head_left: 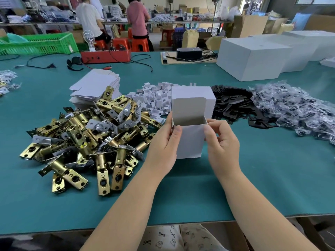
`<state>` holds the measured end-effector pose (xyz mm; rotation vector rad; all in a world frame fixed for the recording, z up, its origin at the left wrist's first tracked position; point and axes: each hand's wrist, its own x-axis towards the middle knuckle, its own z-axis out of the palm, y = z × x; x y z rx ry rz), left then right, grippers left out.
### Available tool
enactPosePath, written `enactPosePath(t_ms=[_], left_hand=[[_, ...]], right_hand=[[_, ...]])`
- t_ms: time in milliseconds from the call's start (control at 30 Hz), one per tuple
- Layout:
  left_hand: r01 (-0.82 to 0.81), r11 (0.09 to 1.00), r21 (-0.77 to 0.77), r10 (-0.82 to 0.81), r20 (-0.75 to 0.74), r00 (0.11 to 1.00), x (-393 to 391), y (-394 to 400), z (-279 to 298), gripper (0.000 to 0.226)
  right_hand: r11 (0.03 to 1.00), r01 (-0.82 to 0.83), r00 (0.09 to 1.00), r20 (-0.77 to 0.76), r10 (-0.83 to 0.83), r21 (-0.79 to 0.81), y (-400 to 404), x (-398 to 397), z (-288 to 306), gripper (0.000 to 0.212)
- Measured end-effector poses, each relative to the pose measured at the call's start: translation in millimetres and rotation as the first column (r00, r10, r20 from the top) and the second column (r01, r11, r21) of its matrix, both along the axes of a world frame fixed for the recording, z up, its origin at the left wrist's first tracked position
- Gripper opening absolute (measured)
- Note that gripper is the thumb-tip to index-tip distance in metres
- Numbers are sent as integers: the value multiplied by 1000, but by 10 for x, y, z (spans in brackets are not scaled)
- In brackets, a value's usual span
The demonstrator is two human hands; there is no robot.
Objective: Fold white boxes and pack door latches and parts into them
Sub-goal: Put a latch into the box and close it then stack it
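A small white box (191, 140) stands upright on the green table, its top open and its lid flap raised at the back. My left hand (165, 144) grips its left side with the thumb on the front face. My right hand (222, 142) pinches its right top edge. A heap of brass door latches (87, 140) lies to the left. Behind it rests a stack of flat white box blanks (96, 86). Small white card pieces (155, 98) are piled behind the box. Black metal plates (233, 104) and bagged black parts (293, 107) lie to the right.
Large white cartons (253, 57) stand at the back right. A red case (106, 56) with cables, a black device (189, 52) and a green crate (38, 43) line the far edge. People work at benches beyond. The table's front edge (181, 223) is near me.
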<state>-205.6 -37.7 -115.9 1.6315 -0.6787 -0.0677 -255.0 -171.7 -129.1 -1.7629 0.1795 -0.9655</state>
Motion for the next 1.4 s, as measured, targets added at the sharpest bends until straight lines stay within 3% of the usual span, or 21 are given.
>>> enactPosePath(t_ms=[67,133,200,300,433,533,733,900,1100,1233,1400], left_hand=[[-10,1000,-3,10,-12,1000,5,-3,-14,49],[-37,999,25,37,9,999,-1,-10,-32,59],[-57,998,34,55,58,997,-15,-16,-55,58],[-97,995,-28,100,120,988,-43,-6,-64,48],[-136,989,-66,149,256,955,-53,15,-77,45],[-117,989,-88,134,220,966,-42,35,-63,50],[-152,988,1,149,174,973,-22,27,-57,47],[-215,971,109,178,278,944,-42,-9,-43,60],[-181,969,170,134,256,957,-28,8,-29,60],[-188,968,168,145,239,960,-29,-9,-42,45],[-204,964,172,158,248,956,-59,-37,-60,40]], right_hand=[[999,-17,999,28,19,-51,11,-15,5,15],[992,-4,997,70,13,-126,43,-29,-5,29],[989,27,995,96,-13,-148,75,-31,-20,34],[984,-23,990,131,46,-176,86,-55,0,21],[968,-111,988,83,133,-224,82,-85,35,45],[971,-122,989,52,136,-205,90,-89,28,51],[964,28,999,48,-16,-265,74,-60,22,50],[951,81,996,1,-85,-297,110,-32,40,50],[952,-11,998,-61,-8,-307,47,-37,24,47],[984,-58,992,-122,38,-167,49,-20,1,52],[975,-78,991,-119,54,-209,59,-26,25,27]])
